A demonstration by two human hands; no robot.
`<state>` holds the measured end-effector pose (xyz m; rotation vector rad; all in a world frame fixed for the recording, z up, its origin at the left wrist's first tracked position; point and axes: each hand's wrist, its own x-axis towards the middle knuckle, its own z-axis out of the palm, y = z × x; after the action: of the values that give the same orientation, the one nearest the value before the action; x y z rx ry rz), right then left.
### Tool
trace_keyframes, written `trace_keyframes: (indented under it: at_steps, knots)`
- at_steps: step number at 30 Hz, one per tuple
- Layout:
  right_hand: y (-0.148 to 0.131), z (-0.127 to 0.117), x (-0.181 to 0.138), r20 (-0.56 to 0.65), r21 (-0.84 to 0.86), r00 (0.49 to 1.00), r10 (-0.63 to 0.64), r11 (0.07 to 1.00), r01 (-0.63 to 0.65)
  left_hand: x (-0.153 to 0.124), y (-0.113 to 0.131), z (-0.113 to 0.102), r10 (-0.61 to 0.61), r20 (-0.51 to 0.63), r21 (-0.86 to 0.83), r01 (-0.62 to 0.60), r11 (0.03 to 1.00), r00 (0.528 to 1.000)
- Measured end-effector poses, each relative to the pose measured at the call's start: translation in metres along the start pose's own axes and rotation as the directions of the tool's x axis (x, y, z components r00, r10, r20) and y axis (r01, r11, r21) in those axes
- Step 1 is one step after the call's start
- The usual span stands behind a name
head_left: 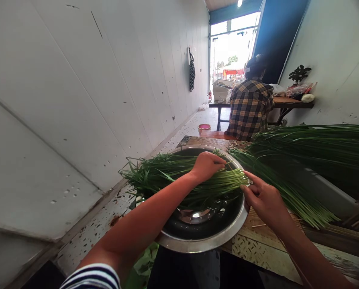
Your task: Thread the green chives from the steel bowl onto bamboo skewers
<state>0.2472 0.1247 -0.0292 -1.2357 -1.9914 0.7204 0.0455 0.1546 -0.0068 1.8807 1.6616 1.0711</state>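
Evidently, picking over of the green bundle (227, 180) is in hand, judging by how the fingers are placed. It lies across the metal basin (197, 245), centre of the frame, stalk ends (239, 175) to the right, leaves over the rim at left. Left hand (208, 165): fingertips pinched together, apparently on a thin strand (229, 162). Right hand (265, 196): thumb and fingers closed lightly about the stalk ends. The next move, it is judged, calls for drawing the strand clear while the right grip holds the ends even.
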Motion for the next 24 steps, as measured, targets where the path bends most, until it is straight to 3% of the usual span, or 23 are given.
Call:
trace_keyframes:
  at_steps: [6, 12, 14, 17, 21, 24]
  knots:
    - [0.001, -0.001, -0.001, 0.016, 0.002, 1.0, 0.007, 1.0, -0.007, -0.003, 0.006, 0.001, 0.05, 0.042, 0.016, -0.05, 0.999, 0.998]
    - [-0.002, -0.002, -0.002, 0.025, -0.002, 1.0, 0.015, 1.0, -0.015, -0.002, 0.012, -0.021, 0.18, 0.319, -0.038, -0.177, 0.983, 0.931]
    - [-0.002, -0.001, -0.002, 0.033, -0.003, 0.999, 0.007, 1.0, -0.007, 0.003, 0.004, -0.027, 0.141, 0.262, 0.013, -0.15, 0.989, 0.955]
    - [0.0, 0.0, -0.003, 0.023, -0.021, 0.999, -0.022, 1.0, 0.023, 0.013, -0.017, -0.026, 0.051, 0.084, 0.2, -0.067, 0.978, 0.995]
    - [0.002, 0.0, -0.003, 0.014, -0.035, 0.999, -0.048, 0.998, 0.049, 0.02, -0.038, -0.011, 0.019, 0.151, 0.448, -0.085, 0.89, 0.988]
    - [0.001, 0.0, -0.003, 0.02, -0.032, 0.999, -0.05, 0.998, 0.05, 0.02, -0.04, -0.001, -0.03, 0.132, 0.558, -0.049, 0.829, 0.991]
